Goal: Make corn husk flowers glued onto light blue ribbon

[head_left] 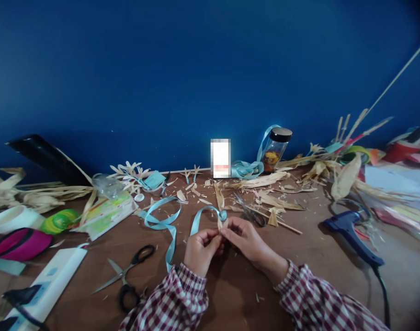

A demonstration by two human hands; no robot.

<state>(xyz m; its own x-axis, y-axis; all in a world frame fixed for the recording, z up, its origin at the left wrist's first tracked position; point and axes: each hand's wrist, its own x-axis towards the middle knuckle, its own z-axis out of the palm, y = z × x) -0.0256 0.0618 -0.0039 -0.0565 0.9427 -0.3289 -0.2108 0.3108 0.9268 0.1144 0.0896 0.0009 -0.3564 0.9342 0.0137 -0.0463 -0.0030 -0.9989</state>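
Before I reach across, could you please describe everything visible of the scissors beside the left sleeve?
The scissors have two black finger loops and silvery, metallic-looking blades joined at a pivot. They lie open on the table, blades pointing left, left of the left hand. No hand touches them; whether the lower loop meets the checked sleeve is unclear.

The ribbon (195,224) at centre looks like satin, smooth and glossy, while the dry husk (220,196) beside it is papery, matt and ridged. The table (237,299) across the lower frame seems to be smooth wood with a faint sheen. At lower left, the scissors (123,275) have shiny metal blades and black plastic handles, and the power strip (58,280) is smooth white plastic. The glue gun (356,236) at right is blue plastic; the sleeves (185,294) at bottom are soft, matt, crinkled cloth.
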